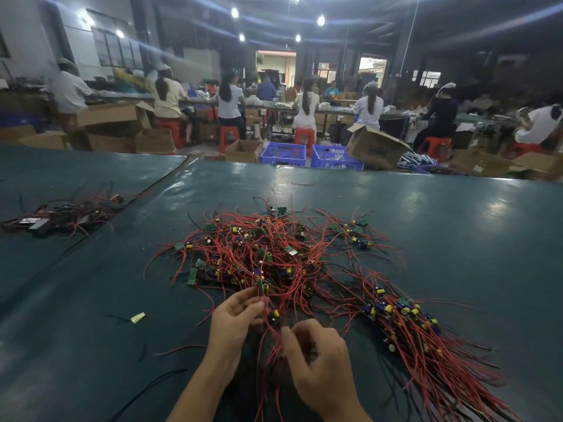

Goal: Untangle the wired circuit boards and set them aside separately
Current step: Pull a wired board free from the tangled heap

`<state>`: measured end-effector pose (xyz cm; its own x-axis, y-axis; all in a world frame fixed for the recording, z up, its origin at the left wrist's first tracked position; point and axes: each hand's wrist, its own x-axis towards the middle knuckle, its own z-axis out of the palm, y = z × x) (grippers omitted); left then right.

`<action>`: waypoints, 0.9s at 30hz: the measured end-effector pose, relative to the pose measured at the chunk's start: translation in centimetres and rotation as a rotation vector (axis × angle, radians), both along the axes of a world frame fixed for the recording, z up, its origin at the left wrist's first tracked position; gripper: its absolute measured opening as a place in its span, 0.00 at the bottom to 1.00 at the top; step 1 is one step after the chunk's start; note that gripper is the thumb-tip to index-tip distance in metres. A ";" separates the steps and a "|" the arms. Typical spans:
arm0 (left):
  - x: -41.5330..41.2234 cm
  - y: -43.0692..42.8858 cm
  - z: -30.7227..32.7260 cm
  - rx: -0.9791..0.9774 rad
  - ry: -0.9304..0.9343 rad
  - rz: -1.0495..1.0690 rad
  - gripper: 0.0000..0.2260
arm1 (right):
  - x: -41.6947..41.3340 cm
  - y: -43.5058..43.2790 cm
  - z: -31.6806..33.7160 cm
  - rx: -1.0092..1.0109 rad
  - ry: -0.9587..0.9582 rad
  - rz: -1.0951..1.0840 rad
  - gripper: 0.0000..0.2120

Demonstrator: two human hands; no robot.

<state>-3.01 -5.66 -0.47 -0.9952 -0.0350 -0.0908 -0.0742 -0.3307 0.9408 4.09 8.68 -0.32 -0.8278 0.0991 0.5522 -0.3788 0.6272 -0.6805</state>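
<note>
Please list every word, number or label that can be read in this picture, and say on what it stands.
No text here can be read.
Dark print on the tilted cardboard box: too blurred to read.
Any markings on the wired circuit boards: too small to read.

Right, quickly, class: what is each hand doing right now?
Left hand: pinches red wires by a green board.
Right hand: pinches red wires too.

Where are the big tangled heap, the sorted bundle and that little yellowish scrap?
tangled heap (pixel 268 254), head view, middle of its red wires.
sorted bundle (pixel 432 351), head view, on its wires.
yellowish scrap (pixel 137 317), head view, its centre.
</note>
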 end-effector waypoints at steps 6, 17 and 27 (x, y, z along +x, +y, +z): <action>0.4 -0.1 0.6 0.035 -0.015 -0.088 0.11 | -1.0 0.7 0.1 -0.197 -0.015 -0.071 0.06; 1.0 0.3 0.2 -0.166 -0.025 -0.279 0.09 | -2.6 0.3 -1.0 -0.075 -0.167 -0.028 0.15; 1.1 0.8 0.9 -0.150 -0.007 -0.124 0.10 | -1.8 0.3 0.0 -0.384 -0.031 -0.036 0.11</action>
